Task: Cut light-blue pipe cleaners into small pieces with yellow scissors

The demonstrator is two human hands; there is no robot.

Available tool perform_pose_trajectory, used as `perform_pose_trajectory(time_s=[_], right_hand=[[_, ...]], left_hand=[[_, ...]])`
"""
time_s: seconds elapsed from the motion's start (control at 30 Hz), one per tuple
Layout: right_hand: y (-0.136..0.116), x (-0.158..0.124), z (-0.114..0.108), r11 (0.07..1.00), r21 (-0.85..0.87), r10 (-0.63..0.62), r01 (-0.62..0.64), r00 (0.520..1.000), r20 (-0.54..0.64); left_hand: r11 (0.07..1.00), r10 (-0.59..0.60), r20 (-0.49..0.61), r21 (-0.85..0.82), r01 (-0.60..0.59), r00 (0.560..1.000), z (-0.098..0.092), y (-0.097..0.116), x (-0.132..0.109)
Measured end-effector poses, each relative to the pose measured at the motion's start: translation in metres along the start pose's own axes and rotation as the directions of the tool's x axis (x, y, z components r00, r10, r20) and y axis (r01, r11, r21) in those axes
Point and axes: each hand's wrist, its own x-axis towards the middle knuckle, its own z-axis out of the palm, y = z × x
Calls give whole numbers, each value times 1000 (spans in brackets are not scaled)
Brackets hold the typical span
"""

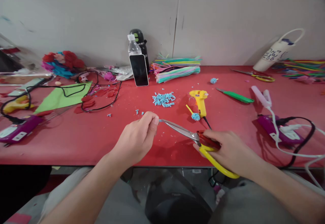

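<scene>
In the lower centre of the frame, the left hand [138,137] is curled closed, thumb pressed against the fingers, pinching a thin light-blue piece [159,120] that is mostly hidden, only a short end showing. The tips of the scissors [179,128] meet that end near the middle of the frame, their blades almost together and slanting down to the right. The right hand [230,153], at lower right of centre, is closed around the scissors' red and yellow handles. Just above the left hand, a heap of short blue cuttings [164,99] lies on the red counter [83,139], with a few strays beside it. Right of the heap stands a yellow glue gun [201,102], and just below its left side lies a blue tufted ball [195,116] with a yellow stem; another small blue ball [213,81] sits farther up and to the right. A green-handled knife [237,96] and a second pair of scissors [262,77] lie in the right part of the frame. At upper centre a phone [138,70] leans upright in front of a clear bottle [133,48] and a black flask [144,49], left of a bundle of pastel fuzzy stems [177,73]. A green sheet [61,97] lies at left, crossed by a black cord [67,87], and purple power strips [20,129] rest near both the left and right edges.
</scene>
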Motion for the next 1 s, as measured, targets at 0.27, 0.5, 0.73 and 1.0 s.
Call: perform_pose_trajectory(time_s=[0.27, 0.5, 0.73, 1.0], right_hand=[[0, 1, 0, 1000, -13, 5, -5, 1000, -8], [1, 1, 3, 1000, -18, 7, -8, 999, -37], [-1, 1, 0, 999, 52, -8, 10, 999, -35], [-5, -1, -2, 999, 40, -17, 18, 999, -30]], left_hand=[[1000, 2, 7, 4, -2, 1000, 0, -1, 1], [1000, 11, 6, -7, -11, 1000, 0, 0, 0], [1000, 28, -7, 9, -28, 1000, 1, -1, 1], [999, 29, -21, -13, -29, 999, 0, 1, 1]])
